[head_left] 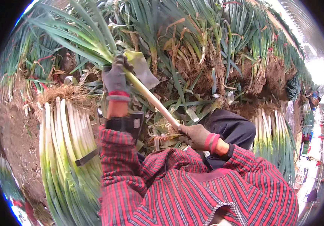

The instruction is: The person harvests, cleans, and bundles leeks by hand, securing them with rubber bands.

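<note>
A long green onion (150, 96) lies slantwise between my hands, with its leaves up to the left and its roots down to the right. My left hand (116, 77), in a dark glove with a red cuff, is closed around it where the leaves begin. A pale yellow-green strip of peeled leaf (143, 69) hangs beside those fingers. Closed on the white root end is my gloved right hand (197, 136). Dry roots (165, 132) poke out next to it, partly covered by the hand.
Trimmed green onions (62, 128) lie in a row at left, with a dark flat strip (86, 157) across them. Another trimmed pile (269, 130) is at right. Bundles of unpeeled onions with earthy roots (195, 62) line the far side. Loose leaves litter the soil.
</note>
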A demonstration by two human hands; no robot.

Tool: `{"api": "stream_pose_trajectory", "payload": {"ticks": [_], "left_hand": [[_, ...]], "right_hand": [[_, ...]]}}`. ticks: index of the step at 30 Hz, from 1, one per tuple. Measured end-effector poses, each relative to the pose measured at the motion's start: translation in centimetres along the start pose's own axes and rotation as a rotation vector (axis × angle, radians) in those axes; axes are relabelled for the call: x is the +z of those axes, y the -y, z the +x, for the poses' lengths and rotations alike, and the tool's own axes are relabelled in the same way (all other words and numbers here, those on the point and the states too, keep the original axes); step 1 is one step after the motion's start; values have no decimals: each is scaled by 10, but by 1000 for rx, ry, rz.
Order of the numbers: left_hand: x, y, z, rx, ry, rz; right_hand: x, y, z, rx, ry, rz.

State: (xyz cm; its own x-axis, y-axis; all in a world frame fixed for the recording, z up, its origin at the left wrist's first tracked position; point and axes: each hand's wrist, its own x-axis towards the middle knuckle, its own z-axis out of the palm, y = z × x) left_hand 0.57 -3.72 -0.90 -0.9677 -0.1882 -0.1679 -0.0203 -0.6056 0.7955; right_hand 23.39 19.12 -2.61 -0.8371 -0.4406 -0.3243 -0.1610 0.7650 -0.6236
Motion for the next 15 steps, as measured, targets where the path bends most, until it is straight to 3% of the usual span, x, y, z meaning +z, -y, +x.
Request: {"api": "stream_pose_trajectory", "payload": {"ticks": [3,4,6,7,8,10,11,12,14,15], "left_hand": [[10,-6,0,98,-145,-146],[9,-18,10,158,-235,-147],[-20,-40,42,227,-132,188],[-15,-38,39,241,-152,103],[-8,-34,33,243,-152,44],[-4,-8,35,210,-188,77],[5,-9,26,222,-127,119],[17,-7,10,232,-66,162],[23,6,2,242,37,233],[37,7,-9,239,-26,410]], "right_hand": [[-2,1,-24,197,163,-201],[21,-30,-46,206,220,-207],[34,-66,-79,474,329,-222],[29,-70,-82,382,176,-121],[24,-83,-71,64,39,-76],[-16,-55,-40,-34,-264,-331],[-35,-51,-23,-37,-357,-300],[-65,-35,-10,146,-207,-233],[-97,-22,3,106,-329,-293],[-114,-2,9,-103,-514,-458]]}}
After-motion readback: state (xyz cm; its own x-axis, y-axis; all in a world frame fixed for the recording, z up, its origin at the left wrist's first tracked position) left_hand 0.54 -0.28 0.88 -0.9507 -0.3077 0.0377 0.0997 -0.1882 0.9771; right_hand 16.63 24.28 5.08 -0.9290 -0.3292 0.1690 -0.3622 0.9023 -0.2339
